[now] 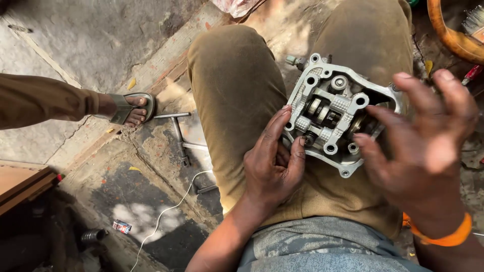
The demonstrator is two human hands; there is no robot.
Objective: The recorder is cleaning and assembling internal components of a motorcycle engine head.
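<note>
Metal cylinder head [335, 113] rests on person's lap, on thigh in brown trousers [237, 90], open side up, rocker parts visible inside. Left hand [272, 166] at lower-left edge of cylinder head, fingers curled, fingertips touching its rim. Right hand [423, 146] at right side of cylinder head, fingers spread, fingertips on its edge; firm clamp or only touch, cannot tell. Orange wristband [443, 236] on right wrist. T-handle wrench [179, 133] on concrete floor, well left of cylinder head. Sandalled foot [133, 108] further left. White cable [166, 214] below-left.
</note>
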